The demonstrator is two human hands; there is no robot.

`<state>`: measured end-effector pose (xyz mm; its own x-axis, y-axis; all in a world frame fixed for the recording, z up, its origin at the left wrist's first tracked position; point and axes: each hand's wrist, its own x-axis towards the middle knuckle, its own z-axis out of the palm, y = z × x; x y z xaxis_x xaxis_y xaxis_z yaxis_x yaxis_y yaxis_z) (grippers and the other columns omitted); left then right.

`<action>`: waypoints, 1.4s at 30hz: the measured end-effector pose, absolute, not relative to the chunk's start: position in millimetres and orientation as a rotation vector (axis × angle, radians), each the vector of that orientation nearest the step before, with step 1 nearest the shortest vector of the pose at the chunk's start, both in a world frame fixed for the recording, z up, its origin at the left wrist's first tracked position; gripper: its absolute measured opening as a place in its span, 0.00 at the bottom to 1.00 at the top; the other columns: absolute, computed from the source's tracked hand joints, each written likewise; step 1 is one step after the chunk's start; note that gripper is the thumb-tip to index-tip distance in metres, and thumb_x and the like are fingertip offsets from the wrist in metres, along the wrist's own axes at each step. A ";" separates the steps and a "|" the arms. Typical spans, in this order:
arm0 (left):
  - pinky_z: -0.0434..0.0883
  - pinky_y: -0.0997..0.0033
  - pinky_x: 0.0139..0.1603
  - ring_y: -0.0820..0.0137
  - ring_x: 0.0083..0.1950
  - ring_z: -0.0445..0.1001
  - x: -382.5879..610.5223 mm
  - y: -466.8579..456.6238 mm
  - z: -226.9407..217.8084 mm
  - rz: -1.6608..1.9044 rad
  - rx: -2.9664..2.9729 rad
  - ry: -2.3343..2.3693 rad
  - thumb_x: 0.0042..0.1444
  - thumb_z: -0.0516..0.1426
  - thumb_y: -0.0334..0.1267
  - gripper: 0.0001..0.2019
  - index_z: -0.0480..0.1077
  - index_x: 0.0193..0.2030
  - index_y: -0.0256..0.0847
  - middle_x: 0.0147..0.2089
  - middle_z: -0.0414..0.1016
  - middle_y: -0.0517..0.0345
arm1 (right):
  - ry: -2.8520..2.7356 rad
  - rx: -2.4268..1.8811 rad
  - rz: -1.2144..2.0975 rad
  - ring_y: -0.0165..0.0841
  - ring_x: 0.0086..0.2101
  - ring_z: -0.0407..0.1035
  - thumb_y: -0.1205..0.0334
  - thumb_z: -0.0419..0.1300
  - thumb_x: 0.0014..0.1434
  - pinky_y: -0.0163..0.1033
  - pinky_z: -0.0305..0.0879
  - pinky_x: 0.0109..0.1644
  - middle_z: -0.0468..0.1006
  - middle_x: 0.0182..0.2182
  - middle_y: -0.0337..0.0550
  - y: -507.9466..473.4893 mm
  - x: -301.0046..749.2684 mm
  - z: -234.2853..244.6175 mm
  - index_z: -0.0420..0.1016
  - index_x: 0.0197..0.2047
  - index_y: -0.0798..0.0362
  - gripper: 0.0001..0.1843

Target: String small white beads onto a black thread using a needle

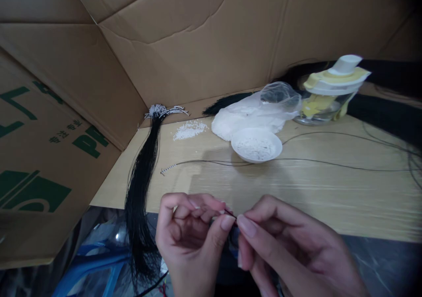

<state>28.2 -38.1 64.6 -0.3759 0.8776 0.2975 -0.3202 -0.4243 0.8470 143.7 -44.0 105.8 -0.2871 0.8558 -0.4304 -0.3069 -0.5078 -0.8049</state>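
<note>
Near the table's front edge, my left hand (193,240) and my right hand (290,244) meet with their fingertips almost touching. A short piece of thin dark cord (230,212) runs between them, pinched by thumb and finger on both sides. The rest of that cord is hidden by my fingers. Beyond my hands, a strand with small beads (169,168) at its end lies on the table. A white bowl (256,158) holds small white bits, and loose white beads (190,130) lie in a pile to its left.
A bundle of black cords (141,178) with beaded ends hangs over the table's front edge at left. Behind the bowl rest a white plastic bag (245,112) and a clear yellow-lidded jar (329,95). More black cords (379,112) lie at right. Cardboard walls (198,38) enclose the back and left.
</note>
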 end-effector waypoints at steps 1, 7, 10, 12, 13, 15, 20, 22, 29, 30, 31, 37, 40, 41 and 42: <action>0.78 0.83 0.32 0.77 0.28 0.78 28.1 -38.2 64.8 1.889 0.995 0.908 0.46 0.68 0.24 0.16 0.70 0.34 0.47 0.30 0.81 0.66 | -0.768 -1.168 1.899 0.18 0.13 0.60 0.45 0.70 0.48 0.22 0.58 0.14 0.74 0.19 0.35 -44.1 144.4 108.4 0.68 0.26 0.53 0.22; 0.77 0.86 0.33 0.79 0.29 0.78 26.4 -37.8 66.6 1.891 0.964 0.916 0.46 0.68 0.24 0.14 0.71 0.33 0.46 0.30 0.81 0.66 | -0.793 -1.172 1.814 0.17 0.11 0.57 0.50 0.69 0.52 0.22 0.54 0.13 0.74 0.20 0.35 -44.9 141.1 106.8 0.70 0.28 0.52 0.17; 0.77 0.86 0.34 0.79 0.30 0.79 25.4 -37.4 64.9 1.888 1.011 0.870 0.49 0.67 0.24 0.13 0.72 0.35 0.46 0.32 0.82 0.65 | -0.828 -1.160 1.770 0.17 0.11 0.56 0.53 0.69 0.53 0.22 0.54 0.13 0.74 0.19 0.36 -45.0 137.9 105.5 0.71 0.28 0.54 0.15; 0.77 0.85 0.35 0.79 0.31 0.79 24.9 -36.6 62.8 1.889 1.035 0.816 0.52 0.65 0.26 0.11 0.72 0.38 0.45 0.34 0.82 0.65 | -0.833 -1.173 1.740 0.17 0.11 0.56 0.53 0.69 0.53 0.22 0.54 0.12 0.73 0.18 0.35 -44.7 136.6 105.4 0.71 0.27 0.54 0.16; 0.77 0.85 0.35 0.80 0.31 0.79 24.6 -35.9 61.8 1.884 1.031 0.791 0.54 0.64 0.26 0.09 0.72 0.38 0.45 0.34 0.83 0.65 | -0.833 -1.182 1.732 0.17 0.11 0.56 0.52 0.69 0.53 0.22 0.53 0.12 0.73 0.18 0.35 -44.5 136.3 105.5 0.71 0.27 0.54 0.16; 0.77 0.86 0.36 0.81 0.30 0.79 23.9 -34.5 60.1 1.861 0.985 0.762 0.55 0.63 0.26 0.10 0.72 0.38 0.45 0.34 0.82 0.66 | -0.827 -1.190 1.722 0.16 0.10 0.54 0.52 0.70 0.51 0.22 0.52 0.11 0.73 0.18 0.35 -44.1 136.3 106.2 0.71 0.26 0.54 0.17; 0.76 0.89 0.35 0.83 0.32 0.78 20.9 -31.3 58.1 1.756 0.831 0.668 0.51 0.65 0.23 0.17 0.71 0.43 0.47 0.34 0.81 0.68 | -0.823 -1.214 1.763 0.19 0.10 0.57 0.52 0.71 0.49 0.22 0.51 0.11 0.72 0.15 0.35 -45.5 138.0 112.5 0.72 0.23 0.53 0.16; 0.76 0.89 0.35 0.83 0.32 0.78 20.1 -30.4 56.9 1.713 0.794 0.602 0.52 0.64 0.22 0.16 0.71 0.42 0.46 0.34 0.81 0.68 | -0.833 -1.218 1.773 0.18 0.10 0.57 0.53 0.72 0.48 0.21 0.50 0.11 0.72 0.14 0.35 -46.6 138.0 112.9 0.72 0.22 0.52 0.16; 0.76 0.85 0.41 0.81 0.38 0.78 17.2 -31.4 52.4 1.556 0.689 0.399 0.56 0.62 0.24 0.12 0.72 0.43 0.44 0.35 0.82 0.65 | -0.996 -0.856 1.609 0.25 0.11 0.65 0.57 0.70 0.50 0.22 0.60 0.13 0.70 0.09 0.34 -39.2 129.7 63.5 0.72 0.24 0.51 0.12; 0.76 0.84 0.41 0.81 0.38 0.78 16.9 -31.9 52.4 1.536 0.670 0.372 0.56 0.62 0.24 0.11 0.72 0.43 0.44 0.35 0.82 0.66 | -1.009 -0.824 1.600 0.27 0.12 0.68 0.56 0.69 0.51 0.23 0.63 0.14 0.70 0.09 0.35 -37.8 128.5 55.6 0.73 0.25 0.50 0.12; 0.76 0.84 0.42 0.80 0.38 0.78 16.8 -32.4 52.6 1.517 0.658 0.353 0.56 0.61 0.24 0.11 0.72 0.43 0.44 0.35 0.82 0.66 | -1.015 -0.796 1.607 0.29 0.13 0.69 0.56 0.69 0.51 0.24 0.64 0.15 0.70 0.09 0.35 -36.8 127.7 50.4 0.73 0.26 0.50 0.11; 0.76 0.87 0.39 0.81 0.38 0.80 16.2 -30.8 50.8 1.498 0.664 0.300 0.57 0.61 0.24 0.15 0.71 0.47 0.46 0.38 0.82 0.66 | -0.879 -0.977 1.793 0.17 0.10 0.58 0.61 0.72 0.48 0.18 0.52 0.12 0.72 0.13 0.34 -40.8 134.7 83.4 0.70 0.21 0.52 0.14; 0.76 0.87 0.37 0.81 0.36 0.80 16.6 -30.5 48.5 1.484 0.648 0.287 0.55 0.63 0.25 0.16 0.71 0.47 0.46 0.38 0.82 0.65 | -0.801 -1.179 1.911 0.16 0.10 0.58 0.62 0.74 0.45 0.16 0.46 0.12 0.73 0.14 0.35 -43.3 141.2 107.6 0.71 0.22 0.53 0.14; 0.76 0.87 0.36 0.81 0.36 0.80 17.1 -30.8 48.1 1.482 0.646 0.279 0.55 0.63 0.25 0.15 0.71 0.46 0.46 0.37 0.81 0.65 | -0.790 -1.204 1.929 0.16 0.10 0.59 0.62 0.74 0.44 0.16 0.47 0.12 0.73 0.14 0.35 -43.4 142.5 111.3 0.71 0.22 0.53 0.14; 0.76 0.87 0.36 0.82 0.36 0.80 17.8 -31.3 48.0 1.484 0.644 0.273 0.56 0.63 0.25 0.13 0.71 0.45 0.45 0.37 0.81 0.66 | -0.782 -1.203 1.936 0.17 0.10 0.59 0.62 0.74 0.44 0.16 0.47 0.12 0.73 0.14 0.35 -43.2 143.0 112.4 0.71 0.22 0.53 0.14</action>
<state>17.8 -31.3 48.0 0.0948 0.9722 0.2140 -0.8327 -0.0404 0.5522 143.0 -43.2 112.4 -0.3096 0.8191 -0.4829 -0.2540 -0.5606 -0.7881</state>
